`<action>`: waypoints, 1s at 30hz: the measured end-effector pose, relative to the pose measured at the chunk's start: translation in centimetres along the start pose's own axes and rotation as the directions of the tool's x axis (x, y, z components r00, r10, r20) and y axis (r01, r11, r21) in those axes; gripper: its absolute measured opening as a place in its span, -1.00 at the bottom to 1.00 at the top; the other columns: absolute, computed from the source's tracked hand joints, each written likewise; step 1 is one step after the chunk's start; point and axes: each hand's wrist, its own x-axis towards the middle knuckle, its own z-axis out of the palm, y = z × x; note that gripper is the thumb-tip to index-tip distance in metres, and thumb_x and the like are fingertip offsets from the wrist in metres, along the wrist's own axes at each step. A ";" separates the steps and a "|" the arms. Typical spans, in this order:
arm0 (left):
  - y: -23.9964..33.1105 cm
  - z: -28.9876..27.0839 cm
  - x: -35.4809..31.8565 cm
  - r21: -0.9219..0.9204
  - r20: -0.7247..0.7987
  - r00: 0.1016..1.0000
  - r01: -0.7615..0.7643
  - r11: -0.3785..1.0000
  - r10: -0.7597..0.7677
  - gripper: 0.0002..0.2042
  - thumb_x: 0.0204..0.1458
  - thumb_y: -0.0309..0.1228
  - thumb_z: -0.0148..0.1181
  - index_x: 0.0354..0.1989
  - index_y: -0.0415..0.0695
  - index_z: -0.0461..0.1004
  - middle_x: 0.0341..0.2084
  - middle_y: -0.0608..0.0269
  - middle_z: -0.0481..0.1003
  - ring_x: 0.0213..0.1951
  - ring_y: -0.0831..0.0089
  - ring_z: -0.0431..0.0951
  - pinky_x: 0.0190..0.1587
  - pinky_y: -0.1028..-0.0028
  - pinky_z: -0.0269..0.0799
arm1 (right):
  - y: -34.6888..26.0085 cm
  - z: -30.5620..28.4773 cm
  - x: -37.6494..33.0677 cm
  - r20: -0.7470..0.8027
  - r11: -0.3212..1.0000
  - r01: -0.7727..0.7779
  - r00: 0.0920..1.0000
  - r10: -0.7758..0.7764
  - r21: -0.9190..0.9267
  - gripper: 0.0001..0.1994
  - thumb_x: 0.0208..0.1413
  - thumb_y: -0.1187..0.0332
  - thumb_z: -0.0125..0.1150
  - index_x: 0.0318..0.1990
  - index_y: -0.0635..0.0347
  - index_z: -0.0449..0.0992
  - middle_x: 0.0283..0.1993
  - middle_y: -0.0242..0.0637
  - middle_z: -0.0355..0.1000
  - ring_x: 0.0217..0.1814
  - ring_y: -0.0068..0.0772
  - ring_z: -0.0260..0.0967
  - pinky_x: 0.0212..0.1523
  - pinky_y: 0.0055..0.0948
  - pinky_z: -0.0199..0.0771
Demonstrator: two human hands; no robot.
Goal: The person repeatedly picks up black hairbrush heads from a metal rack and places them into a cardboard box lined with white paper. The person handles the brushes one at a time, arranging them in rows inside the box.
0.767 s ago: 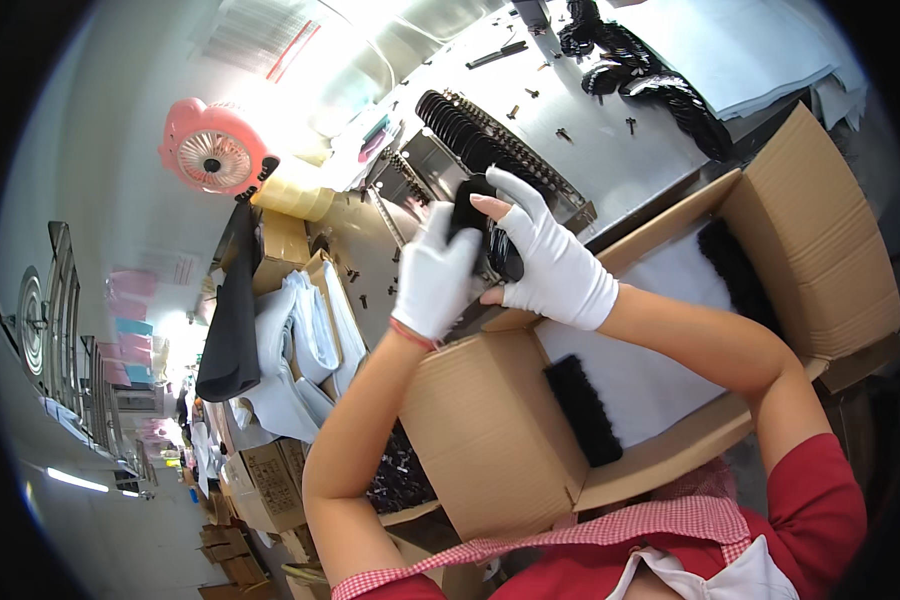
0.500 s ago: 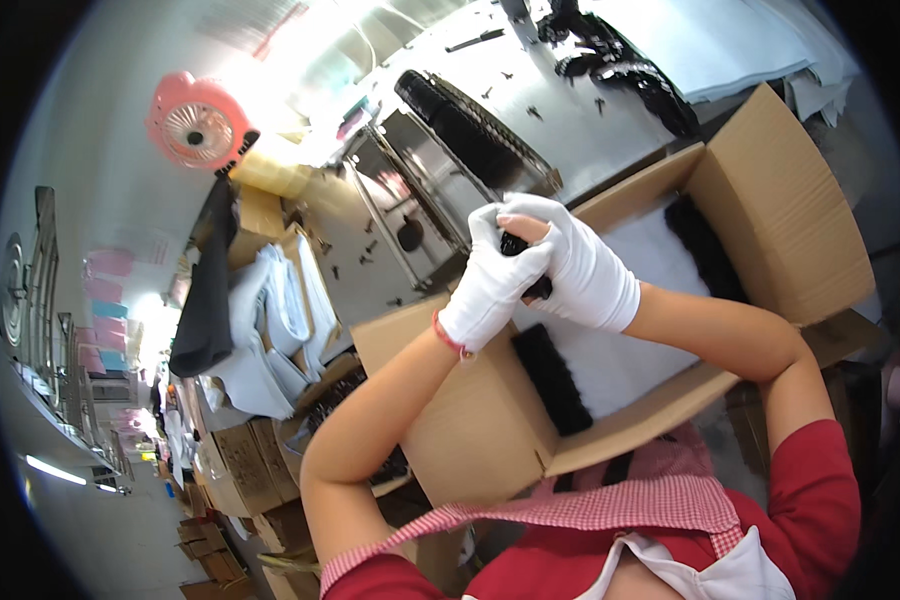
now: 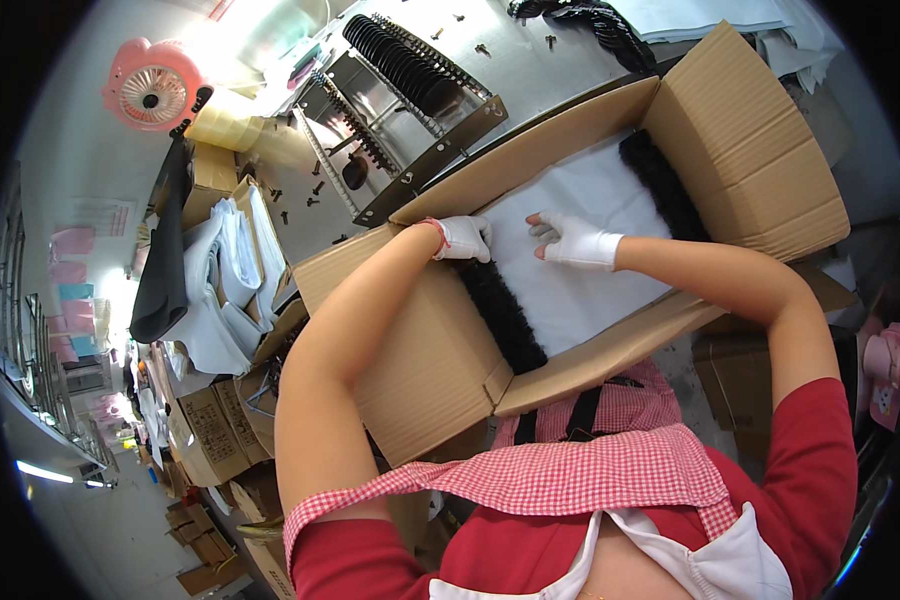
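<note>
An open cardboard box (image 3: 610,355) stands before me, lined with a white sheet (image 3: 570,300). Down its left side runs a row of small black pieces (image 3: 505,320), packed tight; a second black row (image 3: 667,185) lies along the right side. At the far end of the left row is my left hand (image 3: 462,238) in a white glove with bare fingertips, its fingers bent down and together; what they grip, if anything, is hidden. My right hand (image 3: 578,243), gloved alike, hovers over the white sheet with fingers apart and nothing in them.
Beyond the box a metal rack (image 3: 440,150) holds a row of black discs (image 3: 400,65). Small dark parts lie scattered on the metal table (image 3: 530,95). A pink fan (image 3: 152,88) stands far left, near a carton of white sheets (image 3: 232,260). Box flaps (image 3: 760,150) stick out sideways.
Both hands were together above the box around something black. They have parted: the left has gone down to the left row, the right hangs empty over the sheet. The view has shifted.
</note>
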 end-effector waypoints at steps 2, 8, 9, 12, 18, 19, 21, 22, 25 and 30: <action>-2.9 1.2 2.1 -0.097 -0.011 0.999 0.029 0.995 -0.030 -0.62 0.08 -0.10 0.18 -0.11 -0.16 0.55 -0.21 0.15 0.57 -0.08 0.36 0.49 0.04 0.42 0.33 | 0.9 2.0 1.6 0.031 0.995 -0.035 0.999 0.032 0.096 -0.43 0.20 0.33 0.15 0.33 0.34 0.22 0.27 -0.07 0.36 0.31 -0.20 0.30 0.31 -0.34 0.26; -0.8 -0.7 2.2 -0.342 -0.027 0.989 0.129 0.931 -0.147 -0.30 0.29 0.15 -0.34 0.08 -0.24 0.52 0.07 0.02 0.52 0.16 0.21 0.40 0.30 0.26 0.14 | 2.6 6.8 4.9 -0.277 0.909 0.078 0.960 0.042 0.409 -0.52 0.32 0.35 -0.05 0.33 0.38 0.21 0.26 -0.11 0.37 0.29 -0.33 0.30 0.30 -0.44 0.23; -2.5 -0.2 2.8 -0.409 -0.067 0.985 0.119 0.905 -0.159 -0.30 0.29 0.15 -0.35 0.09 -0.25 0.51 0.07 0.02 0.51 0.17 0.21 0.40 0.30 0.27 0.13 | 2.3 8.1 5.4 -0.332 0.891 0.140 0.943 0.013 0.433 -0.52 0.33 0.33 -0.06 0.33 0.38 0.20 0.26 -0.10 0.37 0.31 -0.29 0.29 0.31 -0.42 0.22; -6.7 1.9 3.6 -0.522 -0.176 0.957 0.107 0.846 -0.230 -0.29 0.30 0.15 -0.35 0.10 -0.27 0.49 0.08 0.00 0.50 0.21 0.21 0.37 0.32 0.30 0.12 | 0.8 12.1 6.4 -0.422 0.938 0.225 0.901 -0.098 0.263 -0.53 0.35 0.24 -0.07 0.32 0.28 0.24 0.27 0.07 0.36 0.33 0.01 0.28 0.30 -0.28 0.24; 5.0 -1.5 -6.4 -0.154 -0.429 0.901 -0.003 0.988 -0.064 -0.47 0.22 -0.03 -0.07 0.08 -0.28 0.46 0.00 -0.03 0.52 0.10 0.16 0.48 0.22 0.35 0.27 | -0.1 10.1 5.8 -0.389 0.993 0.117 0.915 -0.102 0.014 -0.56 0.26 0.39 0.00 0.28 0.28 0.30 0.20 0.14 0.37 0.22 0.19 0.31 0.22 -0.12 0.31; 7.2 -2.9 -8.4 -0.071 -0.467 0.885 -0.035 0.997 -0.003 -0.54 0.18 -0.13 0.05 0.08 -0.27 0.45 -0.06 -0.02 0.54 0.05 0.15 0.51 0.17 0.35 0.34 | 0.0 8.8 5.6 -0.405 0.959 0.241 0.900 -0.162 0.152 -0.61 0.12 0.53 0.06 0.14 0.27 0.40 0.07 0.08 0.44 0.07 0.19 0.38 0.13 -0.06 0.37; 7.4 -4.4 -9.5 0.167 -0.801 0.559 -0.133 0.977 0.213 -0.57 0.05 -0.26 0.24 0.06 -0.22 0.45 -0.05 -0.06 0.51 0.01 0.04 0.53 0.11 0.27 0.42 | -3.4 4.7 4.4 -0.431 0.745 0.552 0.608 -0.667 -0.374 -0.66 -0.03 0.59 0.13 -0.04 0.24 0.48 -0.07 -0.04 0.47 -0.07 0.13 0.42 0.03 -0.07 0.43; 6.8 -5.2 -10.1 0.142 -0.876 0.452 -0.092 0.986 0.169 -0.53 0.01 -0.26 0.29 0.06 -0.25 0.44 -0.05 -0.10 0.50 0.02 0.02 0.52 0.13 0.26 0.41 | -6.4 3.3 3.9 -0.322 0.595 0.651 0.500 -0.804 -0.471 -0.69 -0.08 0.59 0.17 -0.11 0.22 0.48 -0.11 -0.10 0.46 -0.09 0.08 0.43 -0.01 -0.10 0.45; 5.1 -10.6 -8.6 -0.032 -0.937 0.348 -0.031 0.999 -0.019 -0.15 -0.16 -0.10 0.47 0.18 -0.48 0.25 0.09 -0.31 0.39 0.16 -0.01 0.43 0.21 0.28 0.35 | -12.4 1.0 5.6 -0.043 0.266 0.742 0.305 -0.951 -0.616 -0.70 -0.11 0.45 0.30 -0.15 0.20 0.51 -0.12 -0.17 0.47 -0.06 -0.04 0.43 -0.03 -0.17 0.47; 3.1 -15.3 -6.2 -0.131 -0.842 0.517 0.074 0.989 -0.151 0.10 -0.30 0.15 0.51 0.25 -0.49 0.16 0.08 -0.31 0.42 0.16 0.04 0.45 0.22 0.32 0.33 | -14.8 1.6 8.7 0.063 0.301 0.582 0.522 -0.851 -0.755 -0.60 -0.08 0.14 0.38 -0.15 0.23 0.58 -0.19 -0.17 0.52 -0.04 -0.10 0.44 0.08 -0.23 0.39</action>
